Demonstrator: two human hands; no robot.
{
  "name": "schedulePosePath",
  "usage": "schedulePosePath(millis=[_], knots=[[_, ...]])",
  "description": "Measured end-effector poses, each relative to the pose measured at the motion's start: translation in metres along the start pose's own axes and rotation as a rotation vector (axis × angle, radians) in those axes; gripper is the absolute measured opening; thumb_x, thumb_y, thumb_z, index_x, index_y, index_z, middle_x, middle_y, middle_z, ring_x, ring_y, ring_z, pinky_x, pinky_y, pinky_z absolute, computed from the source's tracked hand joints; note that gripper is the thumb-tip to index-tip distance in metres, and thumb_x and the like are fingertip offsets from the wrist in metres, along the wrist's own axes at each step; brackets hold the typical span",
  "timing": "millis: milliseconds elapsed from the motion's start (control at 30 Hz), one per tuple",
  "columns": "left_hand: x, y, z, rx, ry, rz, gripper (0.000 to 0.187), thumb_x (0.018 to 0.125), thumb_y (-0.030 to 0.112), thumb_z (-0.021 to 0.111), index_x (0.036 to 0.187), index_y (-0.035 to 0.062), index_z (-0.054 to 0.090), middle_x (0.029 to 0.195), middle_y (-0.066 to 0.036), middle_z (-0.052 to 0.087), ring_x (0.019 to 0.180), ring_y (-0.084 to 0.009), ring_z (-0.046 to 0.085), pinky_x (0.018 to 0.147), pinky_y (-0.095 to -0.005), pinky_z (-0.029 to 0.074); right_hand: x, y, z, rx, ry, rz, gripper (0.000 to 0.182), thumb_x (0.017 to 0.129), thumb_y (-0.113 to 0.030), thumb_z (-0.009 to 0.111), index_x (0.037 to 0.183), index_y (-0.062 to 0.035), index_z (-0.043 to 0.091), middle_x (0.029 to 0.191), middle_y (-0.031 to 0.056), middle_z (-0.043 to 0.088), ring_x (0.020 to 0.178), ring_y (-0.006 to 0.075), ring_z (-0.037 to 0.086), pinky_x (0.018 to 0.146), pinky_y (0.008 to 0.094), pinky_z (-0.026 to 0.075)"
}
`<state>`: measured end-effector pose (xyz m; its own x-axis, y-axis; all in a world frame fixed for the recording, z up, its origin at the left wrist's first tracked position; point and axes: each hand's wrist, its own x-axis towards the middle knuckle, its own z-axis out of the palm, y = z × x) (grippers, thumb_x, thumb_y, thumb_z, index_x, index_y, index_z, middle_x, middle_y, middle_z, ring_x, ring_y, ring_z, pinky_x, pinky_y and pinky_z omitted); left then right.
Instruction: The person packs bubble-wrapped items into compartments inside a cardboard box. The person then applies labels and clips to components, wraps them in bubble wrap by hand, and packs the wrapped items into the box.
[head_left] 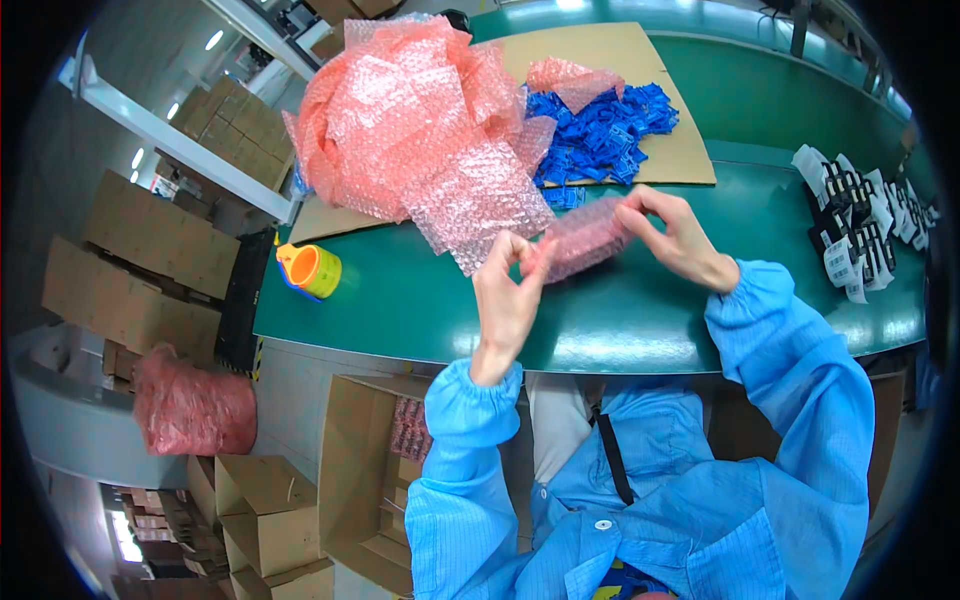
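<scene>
**Pinched at both ends: pink packet (582, 240) between two hands**

Left hand (506, 296) has thumb and fingertips closed on the near-left end, and right hand (676, 236) is clamped on the far-right end, thumb against fingers! The packet, bubble wrap by the look of it, slants between them over the front of the green table (430, 322); whether its underside touches the top, I can't tell. It's a little blurred, too, so what is inside can't be made out.

Just beyond it, a few blue parts (566, 198) lie at the edge of the cardboard (692, 160), and behind those comes the big blue heap (600, 138), with a scrap of pink wrap (574, 82) on top. To the left, what a mound of bubble wrap (385, 110), its loose tail reaching down close to the left hand! Further left sits a yellow holder (312, 270); well over on the right, white-labelled black pieces (850, 225) stand bunched.
</scene>
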<state>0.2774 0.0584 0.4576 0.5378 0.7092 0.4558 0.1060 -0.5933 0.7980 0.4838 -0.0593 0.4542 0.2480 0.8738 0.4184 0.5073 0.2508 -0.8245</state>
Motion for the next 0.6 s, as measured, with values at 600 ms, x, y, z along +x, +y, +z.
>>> schedulePosePath(millis=[600], knots=[[-0.055,-0.010,0.020,-0.150,-0.041,-0.327,0.028,0.092,0.011,0.062,0.073,0.0050,0.042,0.061,-0.002,0.048,0.056,-0.0061,0.043,0.049,-0.0280,0.037,-0.077,-0.039,0.034,-0.915,-0.152,-0.530,0.044,0.076,-0.015,0.064,0.120,-0.0104,0.058,0.119,0.0090,0.056,0.108,0.0242,0.054,0.095,0.0422,0.040]])
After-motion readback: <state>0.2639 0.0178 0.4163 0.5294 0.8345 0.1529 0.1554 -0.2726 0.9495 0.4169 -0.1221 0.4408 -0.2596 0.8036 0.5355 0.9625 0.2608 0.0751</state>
